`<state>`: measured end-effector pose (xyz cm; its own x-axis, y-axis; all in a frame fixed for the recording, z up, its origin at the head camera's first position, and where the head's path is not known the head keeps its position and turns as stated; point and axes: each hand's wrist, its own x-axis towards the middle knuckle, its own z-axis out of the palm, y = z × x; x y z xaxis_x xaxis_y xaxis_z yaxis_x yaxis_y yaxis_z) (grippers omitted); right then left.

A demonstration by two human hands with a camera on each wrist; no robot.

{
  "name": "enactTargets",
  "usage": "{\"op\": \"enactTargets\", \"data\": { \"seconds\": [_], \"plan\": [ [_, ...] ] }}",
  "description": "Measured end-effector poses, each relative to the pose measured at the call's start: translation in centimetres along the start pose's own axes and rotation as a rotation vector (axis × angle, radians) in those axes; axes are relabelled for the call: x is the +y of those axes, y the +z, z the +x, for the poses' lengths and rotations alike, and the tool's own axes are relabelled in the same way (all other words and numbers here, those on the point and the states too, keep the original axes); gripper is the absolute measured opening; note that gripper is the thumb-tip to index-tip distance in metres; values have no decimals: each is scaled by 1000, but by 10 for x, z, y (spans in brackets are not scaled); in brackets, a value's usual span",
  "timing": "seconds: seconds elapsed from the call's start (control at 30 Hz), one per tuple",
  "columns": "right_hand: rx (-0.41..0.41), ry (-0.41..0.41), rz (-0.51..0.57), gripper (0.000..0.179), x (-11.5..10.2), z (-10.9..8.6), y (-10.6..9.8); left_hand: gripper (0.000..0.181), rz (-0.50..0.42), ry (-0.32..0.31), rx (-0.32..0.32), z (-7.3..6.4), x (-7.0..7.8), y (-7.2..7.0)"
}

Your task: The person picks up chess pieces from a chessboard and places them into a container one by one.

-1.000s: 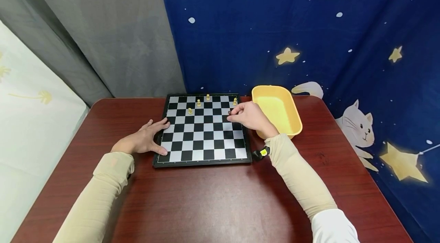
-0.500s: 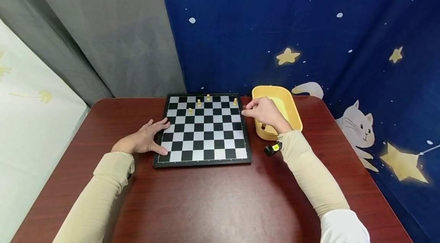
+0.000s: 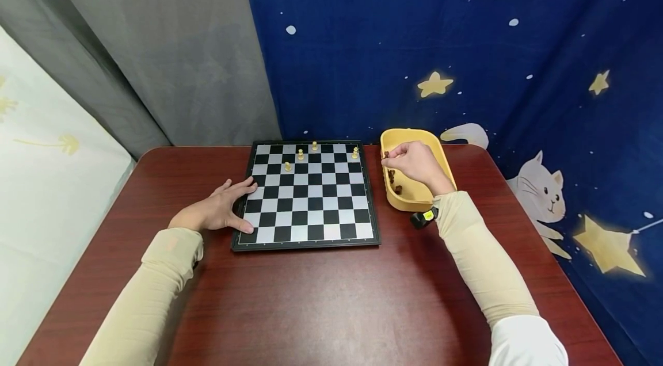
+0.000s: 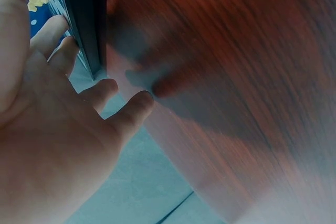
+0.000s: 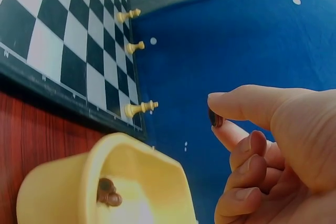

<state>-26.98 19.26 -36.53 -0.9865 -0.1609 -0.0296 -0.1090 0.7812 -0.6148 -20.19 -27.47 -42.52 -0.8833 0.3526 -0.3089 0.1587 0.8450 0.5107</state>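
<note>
My right hand (image 3: 416, 164) is over the yellow plastic basin (image 3: 409, 205), pinching a small dark brown chess piece (image 5: 217, 118) between thumb and index finger, its other fingers curled. Most of that piece is hidden by the fingertips. A few more brown chess pieces (image 5: 108, 192) lie inside the basin. On the left, my left hand (image 3: 217, 210) rests with spread fingers on the side edge of the black and white chessboard (image 3: 313, 205). Several cream chess pieces stand toward the far side of the board, among them a taller one (image 5: 140, 108) at its far right corner.
The board and basin sit side by side at the back of a reddish-brown wooden table (image 3: 311, 302). Behind them hangs a blue curtain (image 3: 352, 55) with stars, beside a grey one (image 3: 207, 67). A small black device (image 3: 423, 217) is strapped at my right wrist.
My right hand has carried the brown chess piece from the right side of the board to over the basin, uncovering brown pieces inside. The left hand has stayed at the board's edge.
</note>
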Motion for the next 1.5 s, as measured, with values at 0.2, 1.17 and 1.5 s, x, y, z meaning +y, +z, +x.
{"op": "enactTargets", "data": {
  "seconds": [0.2, 1.17, 1.5],
  "plan": [
    [-1, 31, -6, 30, 10, 1, -6, 117, 7, -2, -5, 1, 1, -1],
    [21, 58, -53, 31, 37, -8, -22, 115, 17, 9, 6, -1, 3, -1],
    [25, 44, -57, 33, 32, -7, -21, 114, 11, 16, 7, -3, 4, -2]
  ]
}}
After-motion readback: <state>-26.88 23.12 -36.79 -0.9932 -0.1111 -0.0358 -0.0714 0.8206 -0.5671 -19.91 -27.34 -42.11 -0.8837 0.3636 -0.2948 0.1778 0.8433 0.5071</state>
